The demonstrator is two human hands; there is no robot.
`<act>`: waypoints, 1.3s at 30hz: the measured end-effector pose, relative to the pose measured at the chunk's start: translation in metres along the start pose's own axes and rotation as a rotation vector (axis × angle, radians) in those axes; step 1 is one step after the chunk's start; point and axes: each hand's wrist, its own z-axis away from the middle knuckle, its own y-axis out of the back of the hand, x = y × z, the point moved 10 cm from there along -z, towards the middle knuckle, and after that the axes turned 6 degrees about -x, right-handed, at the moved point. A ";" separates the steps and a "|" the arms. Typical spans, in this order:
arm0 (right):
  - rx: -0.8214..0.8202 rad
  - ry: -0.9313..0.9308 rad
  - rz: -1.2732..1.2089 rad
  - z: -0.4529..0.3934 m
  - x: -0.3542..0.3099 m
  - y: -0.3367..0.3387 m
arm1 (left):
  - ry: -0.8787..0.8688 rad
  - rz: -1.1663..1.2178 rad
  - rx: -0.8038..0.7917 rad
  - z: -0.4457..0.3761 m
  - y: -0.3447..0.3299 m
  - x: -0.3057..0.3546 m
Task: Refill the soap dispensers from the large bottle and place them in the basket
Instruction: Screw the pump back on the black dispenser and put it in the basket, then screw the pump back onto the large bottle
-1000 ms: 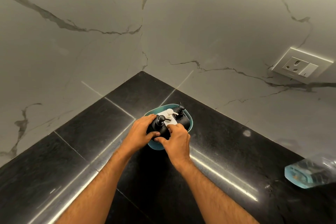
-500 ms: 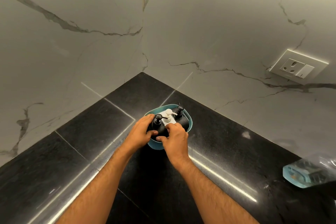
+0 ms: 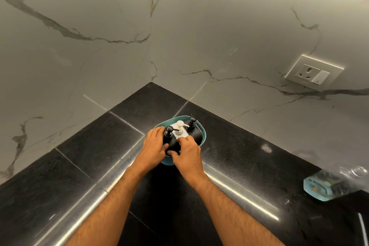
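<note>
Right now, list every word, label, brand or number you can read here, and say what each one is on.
None can be read.
White wall socket plate: a faint mark on its lower edge, too small to read.
Clear large bottle with the pale blue label, lying at the right edge: print too blurred to read.
Two black pump dispensers and one white pump dispenser in the teal oval basket: no text visible.

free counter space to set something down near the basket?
Free: counter left of the basket, up to the left wall; the strip between basket and large bottle. Crowded: inside the basket, three dispensers fill it, with the left hand and right hand gripping the near black dispenser.
</note>
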 end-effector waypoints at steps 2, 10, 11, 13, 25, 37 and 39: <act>-0.005 0.001 0.012 0.001 0.000 0.000 | 0.005 0.010 0.027 0.002 0.003 0.001; -0.008 0.057 0.036 0.011 -0.004 0.011 | 0.067 0.074 0.173 0.026 0.017 0.007; -0.002 0.064 0.032 0.012 -0.004 0.014 | 0.078 0.079 0.209 0.032 0.019 0.009; 0.011 0.075 0.019 0.018 -0.002 0.022 | 0.078 0.078 0.281 0.045 0.020 0.016; 0.173 0.013 0.023 0.068 0.078 0.115 | -0.151 0.111 0.231 0.072 -0.057 0.132; 0.429 -0.299 0.045 0.165 0.222 0.245 | -0.392 0.151 -0.126 0.054 -0.201 0.297; 0.470 -0.370 0.051 0.186 0.246 0.265 | -0.410 0.166 -0.184 0.053 -0.226 0.323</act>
